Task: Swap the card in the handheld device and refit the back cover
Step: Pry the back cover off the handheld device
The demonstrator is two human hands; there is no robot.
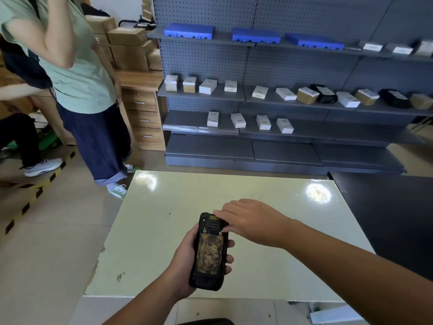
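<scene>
There, above the pale table (pixel 164 231) in front of the grey shelving (pixel 281 97), the left hand (pixel 181 266) wrapped its fingers around the handheld device (pixel 210 252), back up. The right hand (pixel 253 221) pressed fingertips (pixel 225 229) on its top end. No card could be made out.

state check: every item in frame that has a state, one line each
handheld device: back side up, cover on, held above the table
left hand: gripping the device from its left side
right hand: fingertips on the device's top end
back cover: in place, worn yellowish patch, two screws at its top
table: glossy, scuffed
drawers: closed
</scene>
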